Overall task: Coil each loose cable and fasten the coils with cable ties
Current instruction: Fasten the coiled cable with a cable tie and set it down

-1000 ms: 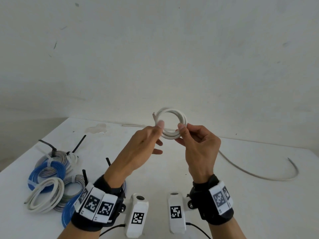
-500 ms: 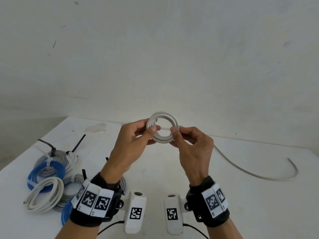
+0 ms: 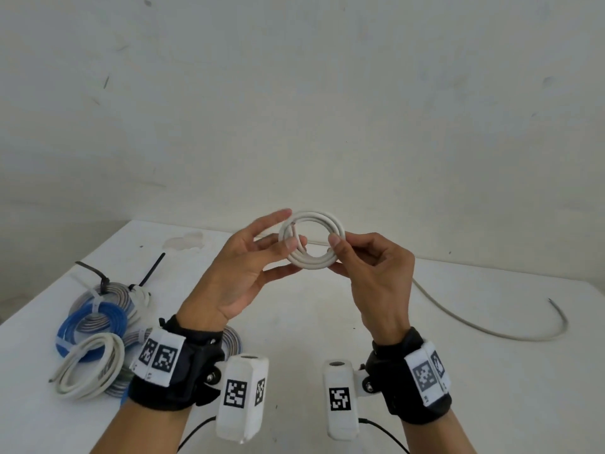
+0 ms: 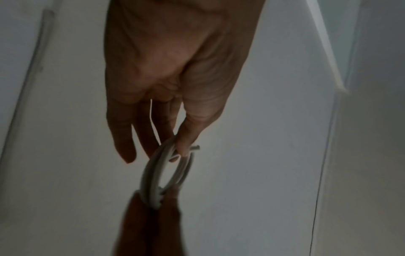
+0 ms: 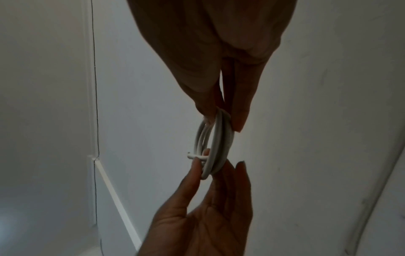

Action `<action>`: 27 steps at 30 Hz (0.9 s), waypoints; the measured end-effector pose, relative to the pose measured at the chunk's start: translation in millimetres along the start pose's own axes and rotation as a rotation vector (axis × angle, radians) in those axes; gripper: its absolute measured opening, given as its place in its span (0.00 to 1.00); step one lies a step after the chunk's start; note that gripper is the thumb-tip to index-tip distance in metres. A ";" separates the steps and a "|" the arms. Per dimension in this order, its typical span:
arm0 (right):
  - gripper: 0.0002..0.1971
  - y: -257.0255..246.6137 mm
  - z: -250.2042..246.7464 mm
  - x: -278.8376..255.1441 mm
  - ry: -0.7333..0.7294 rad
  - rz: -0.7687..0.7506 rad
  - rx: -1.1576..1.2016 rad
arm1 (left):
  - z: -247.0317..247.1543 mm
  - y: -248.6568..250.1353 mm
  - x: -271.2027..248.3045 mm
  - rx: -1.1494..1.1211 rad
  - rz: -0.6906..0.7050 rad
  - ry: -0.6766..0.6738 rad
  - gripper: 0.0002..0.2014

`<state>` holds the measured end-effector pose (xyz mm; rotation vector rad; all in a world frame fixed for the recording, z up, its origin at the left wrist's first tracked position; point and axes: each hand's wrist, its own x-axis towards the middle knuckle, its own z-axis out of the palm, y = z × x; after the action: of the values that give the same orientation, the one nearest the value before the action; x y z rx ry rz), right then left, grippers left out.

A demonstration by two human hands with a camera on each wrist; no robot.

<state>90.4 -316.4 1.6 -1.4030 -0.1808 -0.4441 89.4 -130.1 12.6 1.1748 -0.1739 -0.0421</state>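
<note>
A white cable, wound into a small coil, is held upright in the air above the table. My left hand pinches the coil's left side, thumb in front and the other fingers spread behind. My right hand pinches the right side between thumb and fingers. The cable's cut end sticks out by the left thumb. The uncoiled tail curves away over the table to the right. The left wrist view shows the coil edge-on under the left thumb. In the right wrist view the coil sits between both hands.
At the table's left lies a pile of coils: a blue coil, a white coil and grey ones, with black cable ties sticking up. The table's left edge runs diagonally. A white wall stands close behind.
The coil has shifted slightly left and stayed raised. My left hand moved from touching the coil with its fingertips to a pinch, and its palm now faces up with the fingers spread.
</note>
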 end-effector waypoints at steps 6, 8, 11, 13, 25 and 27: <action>0.05 0.4 -8.5 3.3 -0.046 -0.056 -0.260 | 3.0 -4.8 -0.7 0.375 0.086 -0.002 0.25; 0.04 0.9 -9.8 3.0 -0.083 -0.056 -0.324 | 3.6 -6.1 -1.9 0.411 0.063 -0.007 0.16; 0.04 1.2 -9.8 3.9 -0.061 -0.055 -0.316 | 2.7 -6.9 -2.0 0.420 0.051 0.016 0.16; 0.04 0.3 -10.2 4.6 -0.046 -0.054 -0.300 | 2.1 -7.2 -1.7 0.451 0.073 0.014 0.17; 0.17 -11.8 -10.2 1.0 -0.252 0.119 -0.071 | -2.4 -4.8 1.0 0.182 0.063 0.080 0.16; 0.16 -8.9 -10.1 1.5 -0.213 0.072 -0.093 | -4.2 -6.4 2.4 0.239 0.026 0.059 0.17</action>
<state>86.8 -327.5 8.5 -1.5427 -0.2852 -0.2456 92.7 -129.1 5.4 1.4105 -0.1446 0.0376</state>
